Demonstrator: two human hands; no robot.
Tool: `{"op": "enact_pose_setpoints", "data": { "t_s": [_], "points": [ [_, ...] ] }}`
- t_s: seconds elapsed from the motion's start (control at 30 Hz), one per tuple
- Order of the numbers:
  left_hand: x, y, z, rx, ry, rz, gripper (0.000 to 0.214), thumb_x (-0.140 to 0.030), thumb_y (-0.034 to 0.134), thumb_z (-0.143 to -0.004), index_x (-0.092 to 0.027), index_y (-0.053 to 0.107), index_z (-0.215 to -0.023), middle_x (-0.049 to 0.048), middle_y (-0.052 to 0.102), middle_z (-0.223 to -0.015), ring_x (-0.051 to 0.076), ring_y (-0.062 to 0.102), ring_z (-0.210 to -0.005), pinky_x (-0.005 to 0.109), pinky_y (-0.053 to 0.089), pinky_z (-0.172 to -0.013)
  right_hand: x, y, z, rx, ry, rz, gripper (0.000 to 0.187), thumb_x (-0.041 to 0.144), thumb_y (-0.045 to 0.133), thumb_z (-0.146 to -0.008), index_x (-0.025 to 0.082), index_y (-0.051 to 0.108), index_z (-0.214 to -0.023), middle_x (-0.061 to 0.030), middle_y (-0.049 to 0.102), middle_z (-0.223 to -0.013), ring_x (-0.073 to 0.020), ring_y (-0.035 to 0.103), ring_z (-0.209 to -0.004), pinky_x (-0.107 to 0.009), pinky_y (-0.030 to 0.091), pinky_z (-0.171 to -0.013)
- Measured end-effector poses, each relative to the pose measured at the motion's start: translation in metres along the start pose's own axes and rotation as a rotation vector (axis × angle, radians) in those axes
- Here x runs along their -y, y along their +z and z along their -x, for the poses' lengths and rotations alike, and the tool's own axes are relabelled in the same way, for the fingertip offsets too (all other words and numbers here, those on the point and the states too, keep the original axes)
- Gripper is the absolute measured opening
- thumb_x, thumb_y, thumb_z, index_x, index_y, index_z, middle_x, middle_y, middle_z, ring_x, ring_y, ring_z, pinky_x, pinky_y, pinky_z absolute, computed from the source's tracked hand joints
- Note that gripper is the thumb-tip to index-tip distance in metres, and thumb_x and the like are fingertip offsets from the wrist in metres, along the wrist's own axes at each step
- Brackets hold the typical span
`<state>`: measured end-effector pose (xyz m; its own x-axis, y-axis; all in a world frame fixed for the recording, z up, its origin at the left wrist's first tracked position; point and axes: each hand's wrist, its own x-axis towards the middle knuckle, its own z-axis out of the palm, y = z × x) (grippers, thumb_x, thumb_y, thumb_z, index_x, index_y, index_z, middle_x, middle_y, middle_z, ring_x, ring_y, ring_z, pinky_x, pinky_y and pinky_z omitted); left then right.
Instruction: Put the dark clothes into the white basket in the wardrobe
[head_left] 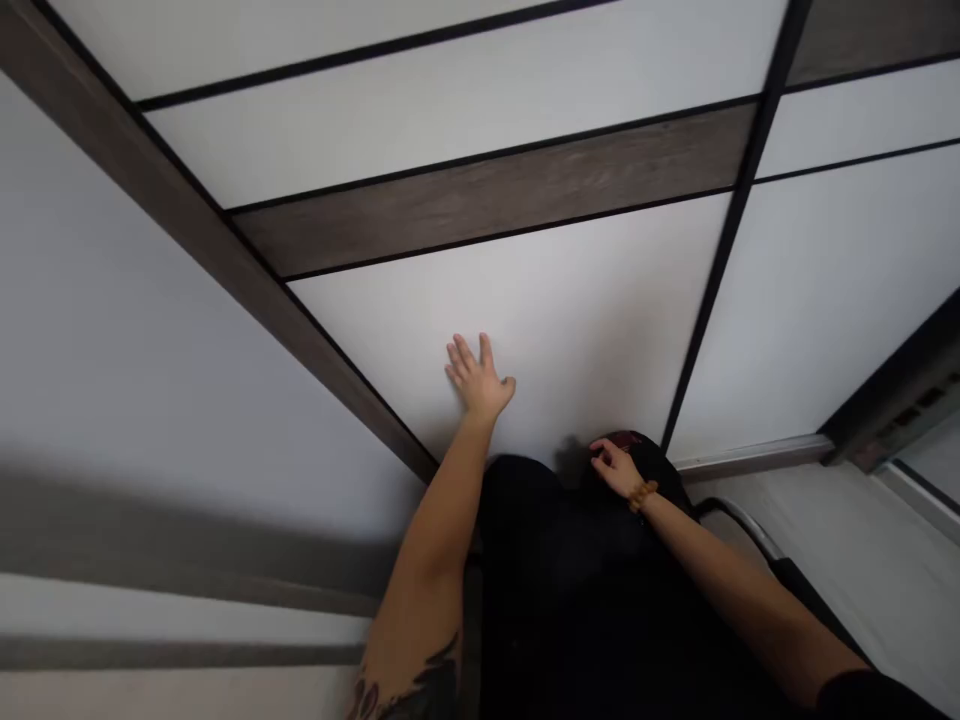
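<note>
My left hand (477, 377) lies flat with fingers spread against a white sliding door panel (585, 300), just right of its dark wood-grain frame (247, 290). My right hand (616, 466), with a bead bracelet at the wrist, rests curled on a dark rounded object with a red patch (637, 447) low at the foot of the same panel. What that object is I cannot make out. A black mass (570, 580) fills the space between my two forearms.
A second white panel (817, 290) stands to the right behind a thin black vertical bar (720, 250). A metal floor track (750, 458) runs along its foot. A curved grey bar (742, 525) shows by my right forearm. Pale floor (862, 570) lies at the right.
</note>
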<state>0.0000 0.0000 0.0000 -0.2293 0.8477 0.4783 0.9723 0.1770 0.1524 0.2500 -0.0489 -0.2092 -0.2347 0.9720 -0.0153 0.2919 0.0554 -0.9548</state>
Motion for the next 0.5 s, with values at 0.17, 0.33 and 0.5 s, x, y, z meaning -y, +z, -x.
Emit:
{"op": "enact_pose_setpoints", "data": {
  "t_s": [0.17,0.33,0.5],
  "points": [
    [-0.003,0.001,0.003,0.014,0.004,-0.023,0.115,-0.032,0.082,-0.075,-0.019,0.021,-0.171,0.0239,-0.005,-0.178,0.047,-0.003,-0.164,0.070,0.015,-0.127,0.035,-0.004,-0.013,-0.073,-0.174,0.109,0.042,0.035,0.054,-0.085,0.020,0.061,-0.123,-0.0045,0.068,-0.086,-0.0200,0.062,-0.071,-0.037,0.053,-0.078],
    [-0.004,-0.004,0.005,0.011,0.028,-0.031,0.113,-0.033,0.083,-0.075,-0.022,0.024,-0.170,0.0218,-0.001,-0.179,0.047,0.001,-0.164,0.068,0.018,-0.126,0.097,-0.005,-0.045,-0.174,-0.364,0.237,0.062,0.036,0.057,-0.086,0.016,0.056,-0.144,-0.0207,0.059,-0.142,-0.0349,0.053,-0.135,-0.053,0.042,-0.117],
    [-0.005,-0.008,0.008,-0.007,0.063,-0.022,0.110,-0.034,0.082,-0.074,-0.022,0.028,-0.169,0.0222,0.004,-0.179,0.048,0.008,-0.163,0.065,0.020,-0.126,0.169,0.001,-0.077,-0.387,-0.673,0.736,0.076,0.033,0.062,-0.088,0.021,0.043,-0.161,-0.0176,0.017,-0.176,-0.0438,0.010,-0.162,-0.066,0.013,-0.129]
  ]
}}
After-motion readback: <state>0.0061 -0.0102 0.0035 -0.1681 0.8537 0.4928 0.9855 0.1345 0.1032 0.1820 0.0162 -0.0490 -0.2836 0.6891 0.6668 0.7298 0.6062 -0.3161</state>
